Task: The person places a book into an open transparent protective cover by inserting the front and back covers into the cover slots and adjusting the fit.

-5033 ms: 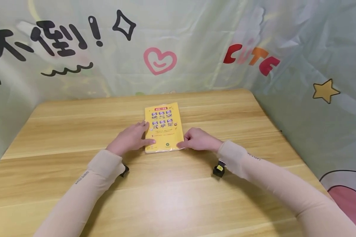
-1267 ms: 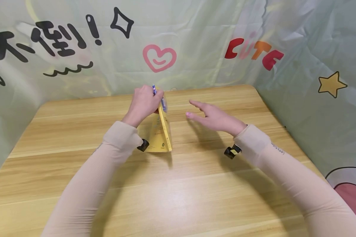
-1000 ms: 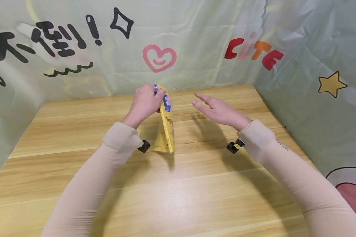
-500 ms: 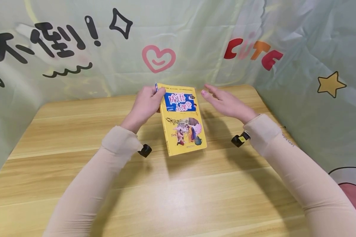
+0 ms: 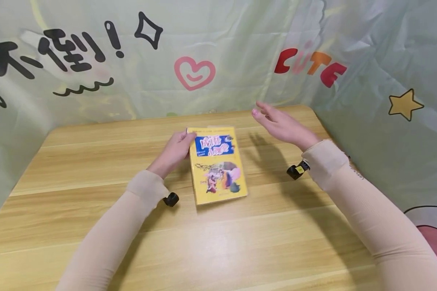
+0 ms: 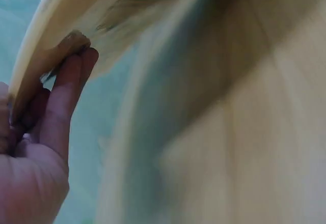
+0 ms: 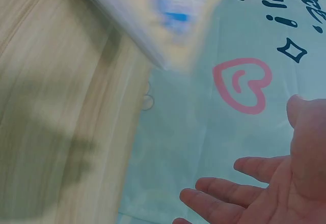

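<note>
A yellow book (image 5: pixel 220 169) with a blue title box and a drawing of figures faces up in the head view, low over the table. My left hand (image 5: pixel 174 152) grips its upper left edge, thumb on the cover and fingers underneath. The left wrist view shows those fingers (image 6: pixel 63 96) against the book's underside (image 6: pixel 76 10). Off to the right, my right hand (image 5: pixel 285 126) hangs in the air with fingers extended, holding nothing. In the right wrist view its spread fingers (image 7: pixel 219 196) are apart from the blurred book (image 7: pixel 137 10).
The wooden table (image 5: pixel 218 250) spreads under both arms. Behind it hangs a pale green cloth (image 5: pixel 240 40) with printed writing, a heart and a star. A small black camera is strapped under each wrist, the left one (image 5: pixel 171 199) close to the book.
The book, first lying back cover up, was lifted on edge and turned over by my left hand. Its front cover now shows, lowered toward the table. My right hand let go and moved away rightward.
</note>
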Demonstrator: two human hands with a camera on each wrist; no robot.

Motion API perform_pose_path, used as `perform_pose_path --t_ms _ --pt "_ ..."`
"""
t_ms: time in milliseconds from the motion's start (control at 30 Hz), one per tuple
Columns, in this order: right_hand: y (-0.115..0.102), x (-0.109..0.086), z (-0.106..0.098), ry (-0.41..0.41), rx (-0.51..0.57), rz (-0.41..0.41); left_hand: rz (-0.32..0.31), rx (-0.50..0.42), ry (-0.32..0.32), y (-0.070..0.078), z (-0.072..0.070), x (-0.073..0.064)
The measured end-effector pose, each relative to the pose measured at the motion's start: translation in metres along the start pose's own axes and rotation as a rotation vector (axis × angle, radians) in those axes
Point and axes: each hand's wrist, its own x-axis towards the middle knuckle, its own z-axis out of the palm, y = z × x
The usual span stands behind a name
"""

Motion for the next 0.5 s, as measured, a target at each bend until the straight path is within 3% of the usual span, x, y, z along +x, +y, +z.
perform_pose_path --t_ms 67,167,500 --pt "0.001 0.001 0.002 -0.008 -0.001 -0.007 -0.034 0.154 0.026 -0.010 -0.006 0.000" --pt "0.003 0.003 0.005 -0.014 -0.003 -0.016 -0.062 0.299 0.037 -0.020 -0.012 0.000" --pt "0.006 0.009 0.014 -0.026 -0.007 -0.008 -0.172 0.553 0.017 -0.020 -0.017 -0.002"
